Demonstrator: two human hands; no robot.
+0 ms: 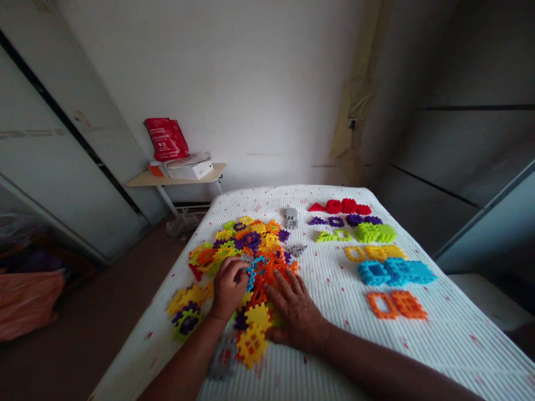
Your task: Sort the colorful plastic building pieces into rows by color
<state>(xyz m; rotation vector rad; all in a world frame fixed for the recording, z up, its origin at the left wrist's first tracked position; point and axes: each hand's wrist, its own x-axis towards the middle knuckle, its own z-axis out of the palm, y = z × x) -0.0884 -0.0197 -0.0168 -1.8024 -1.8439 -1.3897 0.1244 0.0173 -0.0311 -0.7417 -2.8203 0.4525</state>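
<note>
A yellow window piece (252,346) lies nearest, just left of the right hand (296,312), spread over the pile's (251,240) orange pieces (273,262). The left hand (229,287) curls beside a blue piece (251,277); I cannot tell whether it pinches. The pile extends beyond both.

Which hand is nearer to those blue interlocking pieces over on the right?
Right. The right hand lies spread on the mixed pile, left of the blue interlocking pieces and apart from them; the left hand is farther left, also at the pile.
</note>
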